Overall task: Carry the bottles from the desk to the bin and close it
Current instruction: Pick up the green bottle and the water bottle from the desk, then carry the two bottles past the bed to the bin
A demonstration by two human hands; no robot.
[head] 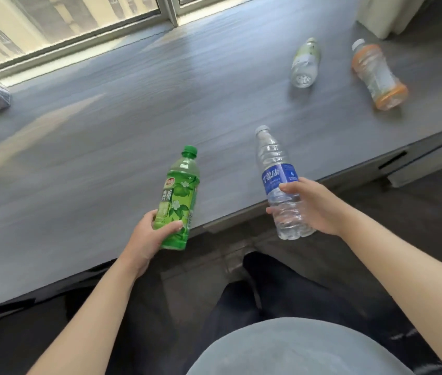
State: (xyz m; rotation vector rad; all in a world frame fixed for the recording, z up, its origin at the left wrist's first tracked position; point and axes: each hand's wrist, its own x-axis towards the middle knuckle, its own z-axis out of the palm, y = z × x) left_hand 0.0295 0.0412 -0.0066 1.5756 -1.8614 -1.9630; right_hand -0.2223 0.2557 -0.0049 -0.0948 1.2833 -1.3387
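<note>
My left hand (pixel 151 234) is wrapped around the lower half of the green bottle (pixel 178 198), thumb across the front of the label and the fingers hidden behind it, so the cap points up and away from me. My right hand (pixel 312 205) has the clear water bottle (pixel 282 185) in the same sort of hold, thumb lying just under the blue label and fingers curled around the ribbed lower part, with the neck leaning away toward the window. I grip both low on the body, I think, because that leaves the weight hanging easily from my wrists for a walk, and one bottle per hand lets me clear two in a single trip. Both bottles hover over the near edge of the desk (pixel 106 136), just off its surface as far as I can judge, the green one left of the clear one with a gap between them. Farther out, beyond my right hand and well apart from it, two more bottles lie on their sides on the desk: a pale clear one (pixel 305 63) and, to its right, an orange-tinted one (pixel 378 77). They are left for another trip, since my hands are full. Past my left hand, at the far left rim of the desk, there are a few blurred things I cannot make out. The bin is nowhere in sight, so I would have to turn away from the desk to find it, and closing it comes only once all the bottles are in.
</note>
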